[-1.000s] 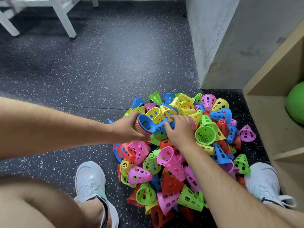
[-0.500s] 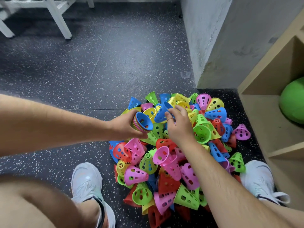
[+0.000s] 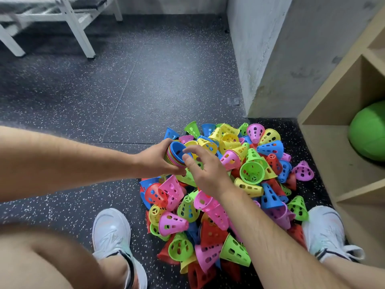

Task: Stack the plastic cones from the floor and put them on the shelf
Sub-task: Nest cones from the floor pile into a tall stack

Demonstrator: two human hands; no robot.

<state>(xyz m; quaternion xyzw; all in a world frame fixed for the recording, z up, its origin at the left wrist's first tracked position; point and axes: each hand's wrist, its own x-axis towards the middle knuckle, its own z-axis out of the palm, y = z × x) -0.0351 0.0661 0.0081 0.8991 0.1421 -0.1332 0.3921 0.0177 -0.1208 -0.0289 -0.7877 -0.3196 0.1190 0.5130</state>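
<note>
Left grip (image 3: 155, 160) curls round a nested cone stack (image 3: 177, 153), held sideways over the loose cones (image 3: 252, 173) heaped on the floor (image 3: 125, 90). Right grip (image 3: 205, 174) hovers beside its mouth, fingers spread, empty. Loosening the hold could let the stack slide apart short of the shelf (image 3: 333, 159).

Single view: head-worn wide-angle cam, looking fwd & steeply down at the floor (image 3: 145, 80). Near field: bare knee (image 3: 41, 263) fills the lower-left corner; forearms enter from the left & bottom-right edges, close to lens. Left hand (image 3: 155, 158), gripping a cone stack (image 3: 177, 153), & right hand (image 3: 205, 172) sit approx. at frame centre. Mid field: cone pile (image 3: 252, 174) centre-right, btw. left shoe (image 3: 112, 230) & right shoe (image 3: 325, 228). Far field: bench (image 3: 73, 28) top-left, wall (image 3: 250, 49) top-centre. Shelf unit (image 3: 333, 153) w/ green ball (image 3: 368, 130) cuts the right edge. Straight lines bow twd. the margins.
</note>
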